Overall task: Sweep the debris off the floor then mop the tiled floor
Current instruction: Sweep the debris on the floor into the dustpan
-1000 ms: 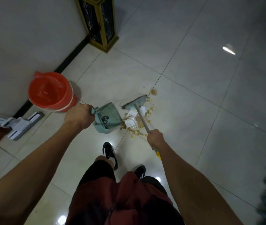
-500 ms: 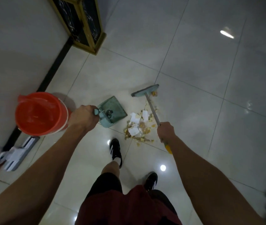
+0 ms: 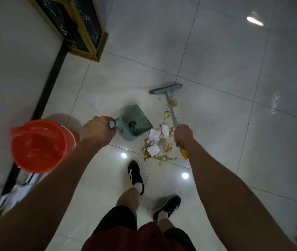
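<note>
While a person stands over a pale tiled floor (image 3: 216, 51), the left hand (image 3: 97, 131) curls tightly around the handle of a green dustpan (image 3: 135, 122) at the centre of the frame, and the right hand (image 3: 183, 134) is wrapped around the grey shaft of a broom (image 3: 171, 109) just right of centre. The dustpan sits low at the floor with its mouth turned toward the lower right, its edge just beside a pile of debris (image 3: 159, 147): yellowish crumbs and several white paper scraps lying on the tiles between the pan and the right hand. The broom's green head (image 3: 165, 89) is above the pile in the frame, past a thin trail of crumbs running along the shaft; whether it touches the tiles cannot be told. The shaft's yellow end (image 3: 184, 153) pokes out below the right hand.

At the left of the frame an orange bucket (image 3: 39, 145) lined with an orange bag stands near a white wall (image 3: 8, 69) with a dark baseboard. A white mop head (image 3: 17, 192) lies at the lower left, partly hidden by the left forearm. A dark cabinet with gold trim (image 3: 82, 28) stands at the upper left. Two black shoes (image 3: 135, 174) with white stripes are planted on the tiles at lower centre, below the pile.
</note>
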Tool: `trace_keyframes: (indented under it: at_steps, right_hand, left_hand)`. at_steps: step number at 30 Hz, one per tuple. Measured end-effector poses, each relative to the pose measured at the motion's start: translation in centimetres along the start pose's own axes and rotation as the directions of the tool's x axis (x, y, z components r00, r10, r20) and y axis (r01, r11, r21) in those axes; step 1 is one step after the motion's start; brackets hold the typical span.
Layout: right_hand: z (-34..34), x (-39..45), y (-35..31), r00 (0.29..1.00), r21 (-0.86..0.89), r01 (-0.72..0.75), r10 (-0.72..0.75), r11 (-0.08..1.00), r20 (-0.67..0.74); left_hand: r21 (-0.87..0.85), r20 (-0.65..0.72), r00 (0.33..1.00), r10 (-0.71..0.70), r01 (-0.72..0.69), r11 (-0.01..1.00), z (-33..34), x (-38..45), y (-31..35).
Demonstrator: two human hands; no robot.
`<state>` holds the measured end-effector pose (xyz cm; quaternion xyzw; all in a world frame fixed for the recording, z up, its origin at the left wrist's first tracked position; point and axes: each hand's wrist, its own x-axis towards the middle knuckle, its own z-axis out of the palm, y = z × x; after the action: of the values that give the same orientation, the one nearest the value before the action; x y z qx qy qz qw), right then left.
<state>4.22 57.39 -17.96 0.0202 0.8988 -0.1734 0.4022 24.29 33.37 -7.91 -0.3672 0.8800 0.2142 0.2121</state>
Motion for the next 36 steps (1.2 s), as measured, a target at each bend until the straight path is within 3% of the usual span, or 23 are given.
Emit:
trace_keyframes:
  at_steps: [7,16,21,27,36]
  right_hand:
    - [1.0,-0.4,1.2,0.995,-0.084,-0.048,0.055,0.995,0.078]
    - [4.8,-7.6,7.7,0.984,-0.120,-0.069,0.088,0.990,0.154]
    - [5.8,-11.2,12.4,0.980,-0.030,-0.098,0.101,0.995,0.171]
    - [4.7,-14.0,18.6,0.977,-0.062,-0.073,0.084,0.995,0.196]
    - [2.7,-18.1,26.9,0.967,-0.043,-0.064,0.073,0.997,0.243]
  left_hand:
    - [0.022,-0.013,1.000,0.015,-0.015,1.000,-0.1,1.0,0.1]
    - [0.087,-0.055,0.996,0.064,-0.059,0.994,1.0,-2.0,2.1]
    - [0.136,-0.076,0.994,0.073,-0.062,0.989,2.7,-5.7,3.9]
    - [0.187,-0.099,0.992,0.081,-0.061,0.980,4.7,-12.0,5.6]
    - [0.166,-0.131,0.991,-0.023,0.044,0.985,8.6,-22.5,7.4]
